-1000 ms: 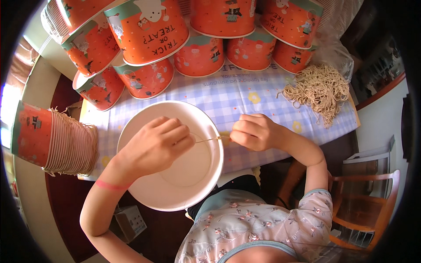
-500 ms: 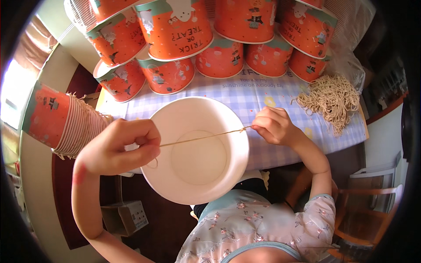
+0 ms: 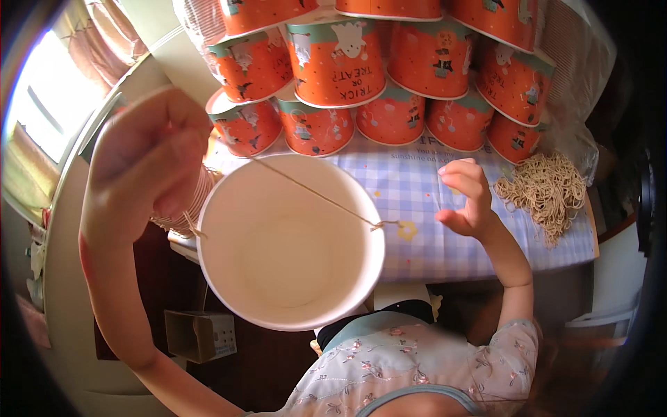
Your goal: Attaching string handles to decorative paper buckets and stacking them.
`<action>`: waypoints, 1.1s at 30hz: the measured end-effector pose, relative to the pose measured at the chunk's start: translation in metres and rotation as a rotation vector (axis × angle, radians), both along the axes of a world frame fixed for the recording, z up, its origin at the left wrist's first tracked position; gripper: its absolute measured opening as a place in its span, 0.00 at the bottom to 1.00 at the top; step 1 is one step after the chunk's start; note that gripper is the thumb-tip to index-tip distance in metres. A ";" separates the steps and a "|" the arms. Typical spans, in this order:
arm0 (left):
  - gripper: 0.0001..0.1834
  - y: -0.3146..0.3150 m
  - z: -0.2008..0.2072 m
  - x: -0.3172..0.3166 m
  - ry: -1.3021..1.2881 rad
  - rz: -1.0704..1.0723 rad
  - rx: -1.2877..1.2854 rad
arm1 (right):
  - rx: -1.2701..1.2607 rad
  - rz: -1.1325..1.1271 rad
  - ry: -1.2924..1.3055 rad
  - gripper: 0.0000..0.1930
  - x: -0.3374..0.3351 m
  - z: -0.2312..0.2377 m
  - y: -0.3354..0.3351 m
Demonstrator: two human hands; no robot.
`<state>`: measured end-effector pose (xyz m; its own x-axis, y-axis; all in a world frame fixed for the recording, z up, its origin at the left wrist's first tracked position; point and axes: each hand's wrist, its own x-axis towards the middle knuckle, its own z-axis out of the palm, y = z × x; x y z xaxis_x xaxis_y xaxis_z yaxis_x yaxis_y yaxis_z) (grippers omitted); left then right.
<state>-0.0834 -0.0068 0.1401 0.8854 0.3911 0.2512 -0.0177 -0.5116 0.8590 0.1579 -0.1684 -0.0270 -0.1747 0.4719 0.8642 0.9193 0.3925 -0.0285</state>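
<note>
A large paper bucket (image 3: 292, 260), white inside, has its open mouth turned up toward me. A thin beige cord (image 3: 313, 191) runs slantwise over the mouth from a knot at the right rim, where a short tail sticks out. Up at the left, my left hand (image 3: 149, 156) is closed, somewhat blurred, and the cord leads up to it. Another bit of cord hangs at the bucket's left rim. To the right of the knot, my right hand (image 3: 469, 198) holds nothing, its fingers curved and apart, not touching the bucket.
Orange and green printed buckets (image 3: 337, 66) are stacked upside down along the far side of the checked tablecloth (image 3: 417, 254). A pile of loose cords (image 3: 545, 194) lies at the right beside clear plastic wrap (image 3: 580, 90). Below left stands an open cardboard box (image 3: 201, 337).
My right hand has let go of the cord's tail and opened, moving right. My left hand has risen up and left, so the cord now slants. The view has shifted.
</note>
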 end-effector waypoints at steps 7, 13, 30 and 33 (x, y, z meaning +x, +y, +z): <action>0.09 -0.014 0.020 -0.017 -0.196 0.342 0.113 | -0.009 0.089 -0.278 0.22 -0.102 0.033 0.006; 0.08 -0.019 0.029 -0.045 -0.276 0.467 0.212 | 0.117 0.173 -0.233 0.16 -0.144 0.042 0.051; 0.05 -0.089 -0.008 -0.111 -0.162 0.254 0.992 | 0.495 0.018 -0.572 0.05 -0.097 0.037 0.106; 0.02 -0.121 -0.049 -0.086 0.002 0.175 1.424 | 0.526 -0.011 -0.569 0.05 -0.091 0.029 0.106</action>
<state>-0.1696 -0.1281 0.0911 0.8540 -0.0856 0.5132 0.1350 -0.9161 -0.3775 0.0671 -0.0620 0.0020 -0.6568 0.0288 0.7535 0.7403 0.2147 0.6371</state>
